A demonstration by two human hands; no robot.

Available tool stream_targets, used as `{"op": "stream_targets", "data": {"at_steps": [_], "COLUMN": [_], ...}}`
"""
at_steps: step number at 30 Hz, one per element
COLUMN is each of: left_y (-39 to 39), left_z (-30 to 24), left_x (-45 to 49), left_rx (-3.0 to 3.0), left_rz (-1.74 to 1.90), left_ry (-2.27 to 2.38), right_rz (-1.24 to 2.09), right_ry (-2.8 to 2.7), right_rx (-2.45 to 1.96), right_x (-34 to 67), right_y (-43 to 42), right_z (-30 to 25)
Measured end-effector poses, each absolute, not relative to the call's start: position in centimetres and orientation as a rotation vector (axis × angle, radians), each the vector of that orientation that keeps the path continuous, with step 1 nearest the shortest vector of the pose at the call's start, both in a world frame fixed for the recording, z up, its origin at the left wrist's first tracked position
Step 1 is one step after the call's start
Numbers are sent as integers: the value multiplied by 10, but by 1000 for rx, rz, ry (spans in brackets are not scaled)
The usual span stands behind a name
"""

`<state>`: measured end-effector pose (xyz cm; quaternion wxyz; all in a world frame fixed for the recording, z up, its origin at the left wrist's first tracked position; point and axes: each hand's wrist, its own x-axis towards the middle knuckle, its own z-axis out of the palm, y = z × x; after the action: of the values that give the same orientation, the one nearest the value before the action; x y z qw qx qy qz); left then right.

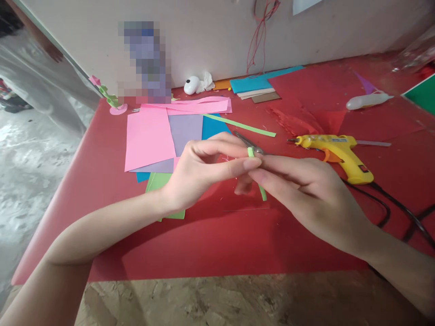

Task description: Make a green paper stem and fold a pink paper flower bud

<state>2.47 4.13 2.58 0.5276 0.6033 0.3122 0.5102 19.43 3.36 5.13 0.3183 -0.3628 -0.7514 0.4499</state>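
Worked at a red surface [204, 253] set against a pale wall [210, 40], with a pink sheet [149, 140], a purple sheet [186, 129] and a blue sheet [215, 127] overlapping toward the left and a green sheet [159, 182] lying nearer. Held a green strip [263, 193] in the air over the middle of the surface, with the left hand [193, 174] clamped on it between thumb and fingers and the right hand [309, 194] pinched on it from the other side. Saw only a short end above the fingertips and a tail below; could not tell the shape of the covered part. Risked creasing or tearing so thin a piece by uneven pulling, or dropping it by slackening both grips. Risked a nick, too, by pushing the fingers forward onto a metal tool [258, 150], seemingly scissors, just beyond. Had a yellow glue gun [350, 156] beside the right hand, nozzle [292, 141] toward the left; could not tell hot from cold, but risked a burn by careless reaching, or a dragged gun by snagging the black cord [397, 202].
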Motion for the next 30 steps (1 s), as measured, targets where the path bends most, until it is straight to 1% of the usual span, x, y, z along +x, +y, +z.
{"op": "stream_targets", "data": {"at_steps": [3,10,20,30], "left_y": [38,37,33,29], "left_z": [25,27,19,25], "left_x": [27,31,33,33], "left_rx": [1429,1364,1434,1544], "left_rz": [1267,1300,1335,1433], "left_ry": [784,725,899,853], "right_rz": [1053,904,845,691], "right_ry": [-1991,-1940,-1818,-1843], "right_rx": [-992,-998,-1043,-1032], "right_x": [193,194,194,191], "right_y": [31,27,23,18], "right_z": [50,52,50,48]}}
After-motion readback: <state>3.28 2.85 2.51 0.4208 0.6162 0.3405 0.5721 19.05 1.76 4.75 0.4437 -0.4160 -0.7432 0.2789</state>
